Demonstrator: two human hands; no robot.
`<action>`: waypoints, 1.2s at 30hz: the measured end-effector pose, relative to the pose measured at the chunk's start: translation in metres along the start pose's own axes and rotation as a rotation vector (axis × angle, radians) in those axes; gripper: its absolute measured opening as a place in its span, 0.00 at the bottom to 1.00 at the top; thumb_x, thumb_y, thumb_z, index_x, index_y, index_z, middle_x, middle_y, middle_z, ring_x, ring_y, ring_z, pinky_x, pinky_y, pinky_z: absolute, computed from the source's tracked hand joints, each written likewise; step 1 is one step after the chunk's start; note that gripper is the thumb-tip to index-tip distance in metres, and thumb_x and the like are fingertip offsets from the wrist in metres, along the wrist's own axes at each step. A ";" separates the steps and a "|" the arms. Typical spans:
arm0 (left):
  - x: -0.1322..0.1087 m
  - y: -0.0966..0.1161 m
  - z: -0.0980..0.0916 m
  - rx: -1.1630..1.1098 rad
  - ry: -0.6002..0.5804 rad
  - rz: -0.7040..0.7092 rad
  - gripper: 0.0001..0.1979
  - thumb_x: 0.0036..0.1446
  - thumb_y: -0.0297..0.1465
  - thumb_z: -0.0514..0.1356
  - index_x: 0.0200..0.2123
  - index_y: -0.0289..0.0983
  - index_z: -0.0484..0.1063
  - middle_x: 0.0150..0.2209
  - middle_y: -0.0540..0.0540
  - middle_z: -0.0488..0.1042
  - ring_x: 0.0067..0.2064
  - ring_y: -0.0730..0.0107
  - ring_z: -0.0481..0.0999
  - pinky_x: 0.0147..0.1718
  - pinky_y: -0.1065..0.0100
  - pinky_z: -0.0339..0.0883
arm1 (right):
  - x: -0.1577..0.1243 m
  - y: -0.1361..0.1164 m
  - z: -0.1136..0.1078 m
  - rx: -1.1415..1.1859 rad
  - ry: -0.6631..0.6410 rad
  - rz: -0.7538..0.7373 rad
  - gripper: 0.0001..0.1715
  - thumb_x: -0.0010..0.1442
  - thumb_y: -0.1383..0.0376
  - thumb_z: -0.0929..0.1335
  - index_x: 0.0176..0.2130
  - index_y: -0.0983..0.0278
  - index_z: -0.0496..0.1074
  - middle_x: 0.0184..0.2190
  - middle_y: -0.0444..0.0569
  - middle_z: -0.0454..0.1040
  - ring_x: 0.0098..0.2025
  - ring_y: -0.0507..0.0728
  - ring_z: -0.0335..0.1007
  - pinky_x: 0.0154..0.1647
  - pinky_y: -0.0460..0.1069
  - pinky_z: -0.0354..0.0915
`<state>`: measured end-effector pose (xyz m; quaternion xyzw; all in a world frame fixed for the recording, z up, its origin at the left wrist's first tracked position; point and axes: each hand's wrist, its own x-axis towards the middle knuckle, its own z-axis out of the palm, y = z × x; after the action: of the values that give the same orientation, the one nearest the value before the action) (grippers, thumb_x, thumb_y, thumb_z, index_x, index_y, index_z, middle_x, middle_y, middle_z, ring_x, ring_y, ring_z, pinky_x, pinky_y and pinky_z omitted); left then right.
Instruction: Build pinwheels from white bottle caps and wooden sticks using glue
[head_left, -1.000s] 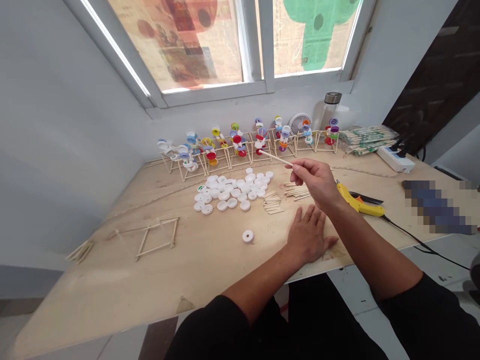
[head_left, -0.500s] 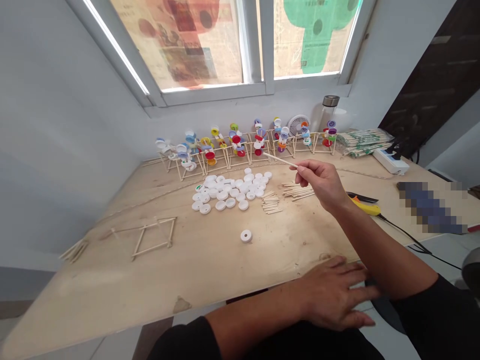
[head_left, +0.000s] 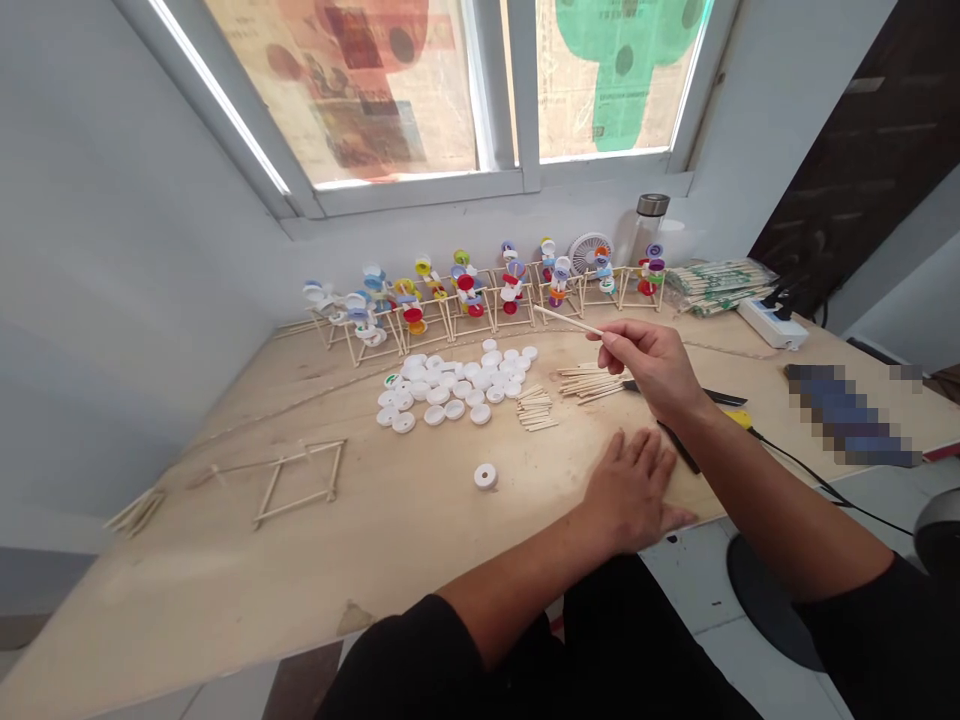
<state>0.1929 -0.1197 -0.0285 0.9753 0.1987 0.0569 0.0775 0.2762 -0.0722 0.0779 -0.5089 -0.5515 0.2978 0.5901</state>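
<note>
Pinched in the fingers of my right hand [head_left: 649,365] is a thin wooden stick [head_left: 568,319], its free end pointing left above the table. My left hand [head_left: 630,490] lies on the tabletop near the front edge, palm down with fingers stretched out and nothing in it. A single white bottle cap [head_left: 485,476] with a dark hole in its middle sits left of that hand. Farther back is a pile of white caps [head_left: 450,380]. Beside them lie short cut sticks [head_left: 536,408] and a bundle of longer sticks [head_left: 592,382], below my right hand.
Stick frames carrying coloured caps [head_left: 465,290] line the back. A stick frame [head_left: 300,482] lies flat at left. Behind my right forearm are a yellow corded tool [head_left: 738,419] and a black blade-like object [head_left: 724,396]. A power strip [head_left: 772,324] stands at right.
My left hand has moved forward from the table's front edge onto the tabletop. My right hand still holds the stick, nearly in the same place. The view has shifted slightly.
</note>
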 end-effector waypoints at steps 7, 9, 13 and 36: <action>-0.041 0.050 0.012 -0.126 -0.111 0.588 0.22 0.55 0.50 0.50 0.46 0.46 0.71 0.46 0.49 0.74 0.57 0.61 0.63 0.58 0.56 0.47 | -0.003 0.001 0.005 -0.004 -0.028 0.022 0.11 0.53 0.62 0.66 0.31 0.67 0.74 0.19 0.43 0.68 0.22 0.48 0.60 0.23 0.44 0.58; -0.052 0.053 0.012 -0.177 -0.054 0.629 0.19 0.57 0.47 0.50 0.34 0.42 0.75 0.36 0.48 0.77 0.48 0.63 0.70 0.55 0.58 0.51 | -0.005 0.002 0.006 -0.008 -0.038 0.045 0.11 0.53 0.62 0.66 0.31 0.67 0.74 0.19 0.43 0.68 0.22 0.48 0.60 0.23 0.44 0.58; -0.077 0.040 -0.008 -0.262 0.091 0.449 0.14 0.59 0.39 0.52 0.32 0.38 0.74 0.31 0.46 0.75 0.38 0.69 0.72 0.46 0.65 0.61 | -0.010 0.010 0.012 -0.016 -0.100 0.118 0.12 0.53 0.60 0.66 0.31 0.68 0.74 0.19 0.43 0.68 0.22 0.49 0.60 0.23 0.44 0.59; -0.138 -0.118 -0.043 -0.060 0.248 -0.708 0.12 0.56 0.34 0.54 0.42 0.38 0.70 0.35 0.46 0.73 0.39 0.62 0.71 0.36 0.63 0.61 | -0.023 0.065 0.062 -0.088 -0.517 0.236 0.11 0.53 0.63 0.64 0.31 0.66 0.73 0.19 0.42 0.70 0.22 0.49 0.63 0.23 0.44 0.57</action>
<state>0.0159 -0.0617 -0.0176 0.8294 0.5295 0.1501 0.0964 0.2258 -0.0566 0.0017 -0.5019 -0.6329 0.4600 0.3686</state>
